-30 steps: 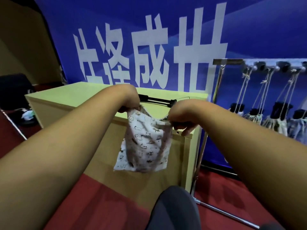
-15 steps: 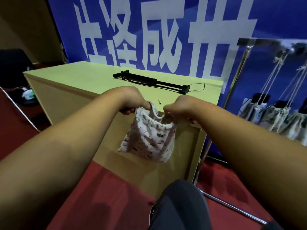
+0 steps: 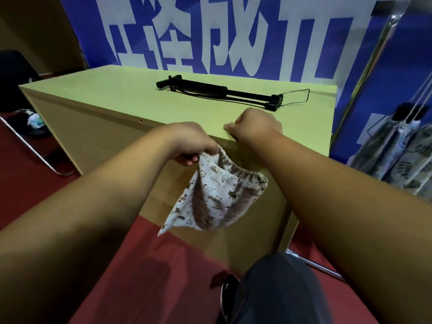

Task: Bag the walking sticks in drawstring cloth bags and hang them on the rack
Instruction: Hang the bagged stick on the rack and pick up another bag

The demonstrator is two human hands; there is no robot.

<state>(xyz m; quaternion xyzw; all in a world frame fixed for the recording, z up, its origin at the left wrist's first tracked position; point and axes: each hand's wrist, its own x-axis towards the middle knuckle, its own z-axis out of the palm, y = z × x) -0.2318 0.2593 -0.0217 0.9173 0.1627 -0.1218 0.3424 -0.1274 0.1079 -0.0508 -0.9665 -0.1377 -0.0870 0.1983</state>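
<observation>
Left hand [image 3: 194, 143]: fingers curled, gripping the gathered rim of the white cat-print drawstring cloth bag [image 3: 217, 197]. The bag's mouth sags open and its far rim hangs free, in front of the table's side. Right hand [image 3: 254, 123]: fisted at the near edge of the pale green table [image 3: 117, 99], off the bag; can't tell if it pinches anything. Folded black walking stick [image 3: 210, 90] lies flat on the tabletop, beyond both hands. Metal rack [image 3: 365, 73] at right, bagged sticks [image 3: 397, 146] hanging on it.
</observation>
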